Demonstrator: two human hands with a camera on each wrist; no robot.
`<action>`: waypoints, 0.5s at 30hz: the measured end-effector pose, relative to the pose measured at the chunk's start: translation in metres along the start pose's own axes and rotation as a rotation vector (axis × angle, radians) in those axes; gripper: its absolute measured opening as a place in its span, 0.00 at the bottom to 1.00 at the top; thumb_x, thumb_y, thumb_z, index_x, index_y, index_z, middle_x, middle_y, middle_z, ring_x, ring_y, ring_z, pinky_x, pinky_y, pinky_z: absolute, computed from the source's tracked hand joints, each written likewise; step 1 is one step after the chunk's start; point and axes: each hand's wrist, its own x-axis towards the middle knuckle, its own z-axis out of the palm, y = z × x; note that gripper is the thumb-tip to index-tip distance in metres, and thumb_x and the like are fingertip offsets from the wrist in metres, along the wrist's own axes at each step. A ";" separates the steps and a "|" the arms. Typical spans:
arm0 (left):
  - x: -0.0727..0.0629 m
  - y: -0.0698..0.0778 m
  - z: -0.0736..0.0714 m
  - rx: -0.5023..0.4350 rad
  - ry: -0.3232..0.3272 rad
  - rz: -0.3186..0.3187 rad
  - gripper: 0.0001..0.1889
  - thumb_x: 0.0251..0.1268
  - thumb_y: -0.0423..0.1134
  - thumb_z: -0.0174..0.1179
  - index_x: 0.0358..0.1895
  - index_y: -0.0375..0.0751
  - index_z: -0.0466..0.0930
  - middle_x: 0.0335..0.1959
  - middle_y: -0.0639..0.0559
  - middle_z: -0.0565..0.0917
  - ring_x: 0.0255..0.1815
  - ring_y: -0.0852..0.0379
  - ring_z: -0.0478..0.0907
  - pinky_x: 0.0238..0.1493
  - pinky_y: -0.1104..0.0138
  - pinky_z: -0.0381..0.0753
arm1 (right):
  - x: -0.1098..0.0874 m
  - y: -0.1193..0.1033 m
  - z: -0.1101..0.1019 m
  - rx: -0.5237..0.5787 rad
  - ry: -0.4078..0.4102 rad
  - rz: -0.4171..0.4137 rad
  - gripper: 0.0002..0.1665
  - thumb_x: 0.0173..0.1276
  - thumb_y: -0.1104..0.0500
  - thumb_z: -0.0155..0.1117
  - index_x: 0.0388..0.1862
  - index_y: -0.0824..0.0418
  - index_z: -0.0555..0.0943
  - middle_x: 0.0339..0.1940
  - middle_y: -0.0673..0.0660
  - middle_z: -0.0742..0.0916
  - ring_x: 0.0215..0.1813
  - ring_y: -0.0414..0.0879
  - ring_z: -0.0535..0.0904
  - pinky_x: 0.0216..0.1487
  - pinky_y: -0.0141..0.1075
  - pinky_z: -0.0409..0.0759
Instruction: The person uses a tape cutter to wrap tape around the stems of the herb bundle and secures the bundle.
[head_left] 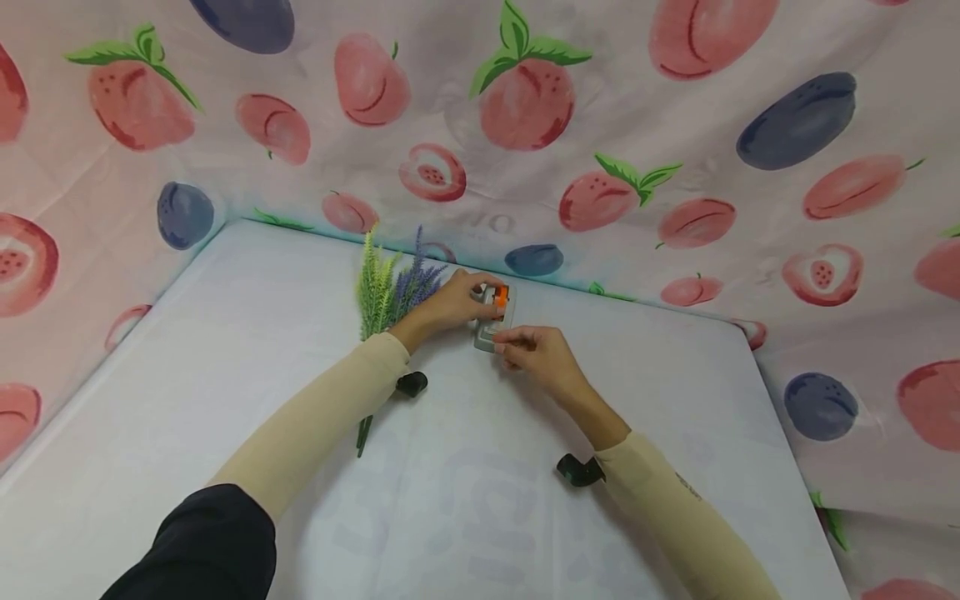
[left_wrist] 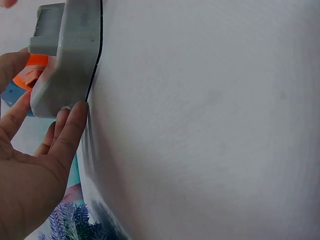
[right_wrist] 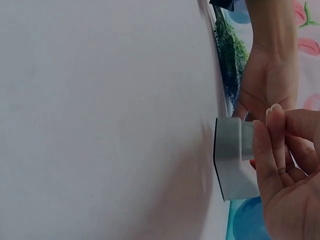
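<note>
A grey tape dispenser (head_left: 484,340) with an orange hub (head_left: 502,295) stands near the far edge of the white table. My left hand (head_left: 453,300) grips its rear part, thumb and fingers spread round the grey body (left_wrist: 80,65) and beside the orange hub (left_wrist: 36,61). At the dispenser's front end, my right hand (head_left: 538,354) has thumb and fingertips pinched together. In the right wrist view, the right hand (right_wrist: 290,200) is close beside the grey side wall (right_wrist: 230,155). Its fingertips pinch at the tape end; the clear strip itself hardly shows.
Artificial flowers, yellow-green (head_left: 375,287) and purple (head_left: 417,279), lie left of the dispenser, stems under the left forearm. Black wrist cameras (head_left: 412,384) sit by both sleeves. A fruit-print curtain (head_left: 450,100) hangs behind the white table (head_left: 465,500).
</note>
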 end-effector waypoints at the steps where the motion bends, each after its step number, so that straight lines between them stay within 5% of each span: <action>1: 0.000 0.000 0.000 0.000 0.000 -0.001 0.28 0.68 0.49 0.68 0.70 0.54 0.75 0.69 0.40 0.64 0.65 0.46 0.67 0.60 0.49 0.74 | -0.001 0.000 0.000 0.005 -0.001 0.005 0.12 0.72 0.64 0.66 0.50 0.70 0.86 0.45 0.68 0.89 0.37 0.47 0.84 0.41 0.32 0.85; 10: -0.001 0.000 0.000 -0.011 0.003 -0.001 0.28 0.68 0.49 0.68 0.69 0.54 0.75 0.66 0.42 0.66 0.64 0.46 0.68 0.59 0.49 0.74 | -0.009 0.002 0.002 0.096 -0.013 -0.009 0.14 0.73 0.66 0.64 0.54 0.72 0.84 0.49 0.71 0.88 0.46 0.62 0.85 0.43 0.33 0.85; 15: 0.000 0.000 0.000 -0.012 0.000 0.001 0.28 0.68 0.49 0.68 0.70 0.53 0.75 0.65 0.41 0.66 0.63 0.46 0.68 0.58 0.50 0.75 | -0.013 0.003 0.003 0.142 -0.027 0.006 0.16 0.72 0.66 0.64 0.56 0.73 0.82 0.49 0.70 0.87 0.45 0.57 0.85 0.43 0.33 0.86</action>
